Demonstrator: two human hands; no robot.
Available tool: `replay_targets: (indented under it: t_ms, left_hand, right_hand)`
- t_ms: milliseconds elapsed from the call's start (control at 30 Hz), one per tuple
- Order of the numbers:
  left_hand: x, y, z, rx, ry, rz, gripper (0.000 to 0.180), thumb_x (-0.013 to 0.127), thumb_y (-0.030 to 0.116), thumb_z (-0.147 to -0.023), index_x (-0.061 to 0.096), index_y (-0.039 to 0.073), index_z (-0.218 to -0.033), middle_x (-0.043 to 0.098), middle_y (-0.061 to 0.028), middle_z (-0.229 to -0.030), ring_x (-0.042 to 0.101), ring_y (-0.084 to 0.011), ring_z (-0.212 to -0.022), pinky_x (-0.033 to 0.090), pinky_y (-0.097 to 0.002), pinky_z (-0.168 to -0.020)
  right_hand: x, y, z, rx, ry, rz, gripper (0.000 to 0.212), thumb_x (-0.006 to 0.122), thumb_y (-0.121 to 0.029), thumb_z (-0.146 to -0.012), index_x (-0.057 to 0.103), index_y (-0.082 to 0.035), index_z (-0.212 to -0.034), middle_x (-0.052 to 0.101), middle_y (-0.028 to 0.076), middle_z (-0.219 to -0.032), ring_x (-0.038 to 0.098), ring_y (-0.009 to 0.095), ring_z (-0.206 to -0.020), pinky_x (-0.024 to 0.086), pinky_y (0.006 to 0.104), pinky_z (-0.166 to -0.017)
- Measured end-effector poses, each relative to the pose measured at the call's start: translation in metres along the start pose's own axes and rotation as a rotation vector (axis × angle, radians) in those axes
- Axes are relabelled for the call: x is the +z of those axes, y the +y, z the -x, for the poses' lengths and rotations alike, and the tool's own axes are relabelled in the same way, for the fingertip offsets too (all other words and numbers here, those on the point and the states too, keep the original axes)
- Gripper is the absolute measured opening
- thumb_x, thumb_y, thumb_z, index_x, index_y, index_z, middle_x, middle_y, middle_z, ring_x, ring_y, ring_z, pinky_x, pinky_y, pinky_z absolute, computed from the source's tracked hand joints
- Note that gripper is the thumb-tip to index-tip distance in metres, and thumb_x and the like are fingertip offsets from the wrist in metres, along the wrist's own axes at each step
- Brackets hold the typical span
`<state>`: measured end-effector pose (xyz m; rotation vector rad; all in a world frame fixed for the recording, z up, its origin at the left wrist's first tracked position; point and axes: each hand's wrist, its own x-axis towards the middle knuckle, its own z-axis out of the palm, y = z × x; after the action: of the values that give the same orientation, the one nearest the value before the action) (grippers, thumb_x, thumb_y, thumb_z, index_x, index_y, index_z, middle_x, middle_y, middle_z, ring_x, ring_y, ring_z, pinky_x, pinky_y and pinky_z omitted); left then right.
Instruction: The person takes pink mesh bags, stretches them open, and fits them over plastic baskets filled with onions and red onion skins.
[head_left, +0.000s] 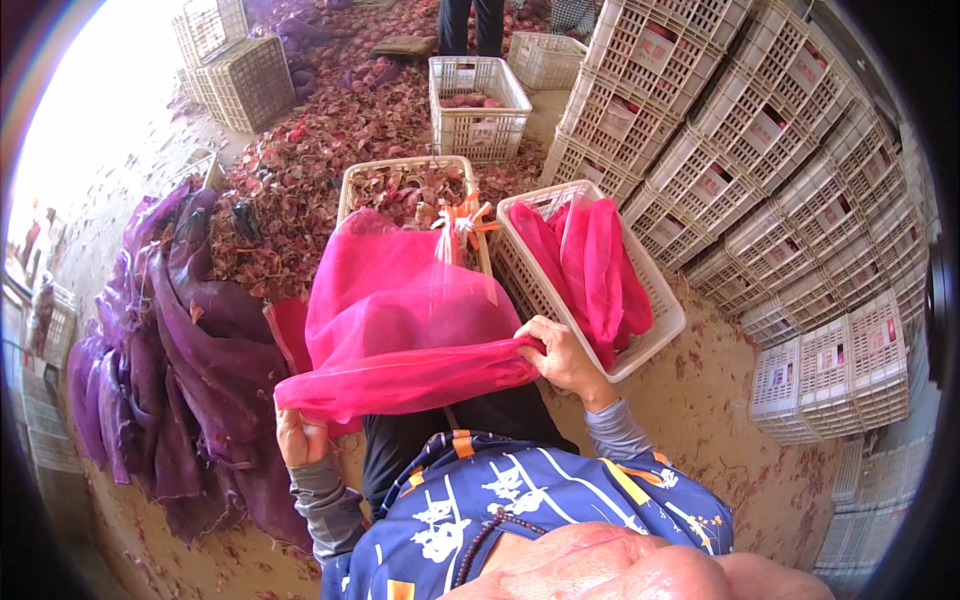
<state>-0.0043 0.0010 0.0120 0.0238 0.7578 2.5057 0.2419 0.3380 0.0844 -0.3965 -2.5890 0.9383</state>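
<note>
A bright pink mesh bag [400,290] lies spread over my lap, its near edge drawn out wide between my two hands. My left hand [300,437] grips the left corner of that edge, with some fingers hidden by the fabric. At the other end, my right hand [562,355] pinches the edge between thumb and fingers. Rounded dark shapes show faintly through the mesh; I cannot make out what they are. White and orange ties [463,222] hang beside the bag's far side, over a crate [345,190] heaped with dry reddish skins.
To the right, a white crate [655,355] holds folded pink mesh bags [590,260]. Purple mesh sacks [190,370] heap on the left. Stacked crates [750,140] wall the right side. Ahead are onion skins [310,180], a crate [480,125] with reddish onions, and a person's legs [470,25].
</note>
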Motion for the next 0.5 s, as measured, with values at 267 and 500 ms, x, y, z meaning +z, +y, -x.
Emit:
replay_targets:
  t_ms: [267,500]
  left_hand:
    - [0.03,0.009,0.026,-0.351,-0.547,-1.084,0.01,0.054,-0.003,-0.086,0.063,0.0,-0.089,0.053,0.0075,-0.07,0.046,-0.0042,-0.057,0.038,-0.0222,-0.05]
    - [0.007,0.022,0.017,-0.023,-0.457,0.151,0.045,0.056,0.05,-0.092,0.058,0.01,-0.113,0.063,-0.0065,-0.108,0.063,-0.0222,-0.095,0.051,-0.045,-0.088]
  right_hand:
    - [-0.013,0.023,-0.009,0.461,0.56,-1.535,0.015,0.054,-0.006,-0.091,0.062,-0.005,-0.104,0.066,0.005,-0.088,0.063,0.014,-0.075,0.053,0.0266,-0.067]
    - [-0.023,-0.001,0.003,0.399,-0.331,-1.077,0.036,0.069,-0.027,-0.087,0.058,-0.003,-0.111,0.058,-0.001,-0.079,0.044,0.005,-0.054,0.036,0.0193,-0.045]
